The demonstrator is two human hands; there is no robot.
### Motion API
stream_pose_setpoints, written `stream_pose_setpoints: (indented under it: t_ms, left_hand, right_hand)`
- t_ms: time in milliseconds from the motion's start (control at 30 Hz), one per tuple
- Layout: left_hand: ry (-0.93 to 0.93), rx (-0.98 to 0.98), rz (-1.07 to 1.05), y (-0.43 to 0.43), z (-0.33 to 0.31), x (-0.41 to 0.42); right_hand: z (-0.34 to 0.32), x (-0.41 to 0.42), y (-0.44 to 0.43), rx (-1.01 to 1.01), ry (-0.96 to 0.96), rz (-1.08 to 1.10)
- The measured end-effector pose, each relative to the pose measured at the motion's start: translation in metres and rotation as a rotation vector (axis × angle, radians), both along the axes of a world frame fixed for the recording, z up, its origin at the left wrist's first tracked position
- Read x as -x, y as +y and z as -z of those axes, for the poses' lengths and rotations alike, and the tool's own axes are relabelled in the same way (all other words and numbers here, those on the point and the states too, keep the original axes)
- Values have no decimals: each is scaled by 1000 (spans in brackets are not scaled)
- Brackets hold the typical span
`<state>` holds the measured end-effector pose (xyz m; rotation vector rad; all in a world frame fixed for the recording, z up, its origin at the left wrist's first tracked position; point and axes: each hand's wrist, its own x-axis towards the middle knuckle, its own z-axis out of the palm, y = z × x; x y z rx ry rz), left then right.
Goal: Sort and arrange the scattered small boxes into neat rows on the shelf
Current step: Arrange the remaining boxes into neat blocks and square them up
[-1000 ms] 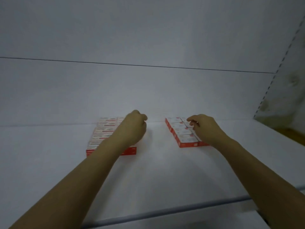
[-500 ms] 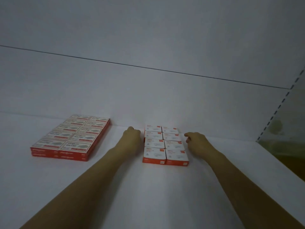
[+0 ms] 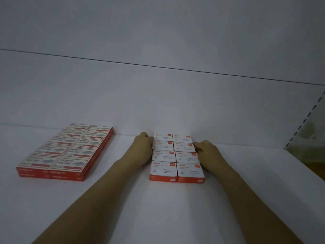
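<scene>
On the white shelf [image 3: 133, 199] a block of small white-and-orange boxes [image 3: 175, 156] lies in two columns against the back wall. My left hand [image 3: 143, 147] is curled and pressed against the block's left side. On the right side my right hand [image 3: 208, 152] touches it with bent fingers. Neither hand has a box lifted. Farther left sits a larger flat block of red-and-white boxes [image 3: 70, 150], two columns wide and stacked about three deep.
The shelf's white back wall [image 3: 158, 103] rises right behind both blocks. A perforated upright [image 3: 306, 120] marks the shelf's right end, with a darker area beyond it.
My left hand left the red-and-white block and came to the left side of the orange block. My right hand slid from its top to its right side. The view shifted right.
</scene>
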<state>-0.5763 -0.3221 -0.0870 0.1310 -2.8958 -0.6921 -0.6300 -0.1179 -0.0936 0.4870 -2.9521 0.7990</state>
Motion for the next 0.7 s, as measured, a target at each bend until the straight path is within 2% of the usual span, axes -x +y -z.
stream_pose_setpoints:
  t_ms: [333, 700]
  left_hand:
    - [-57, 2, -124, -2, -6, -9]
    - [-89, 151, -18, 4, 0, -16]
  right_hand:
    - [-19, -24, 13, 3, -7, 83]
    - [-21, -36, 8, -48, -19, -37]
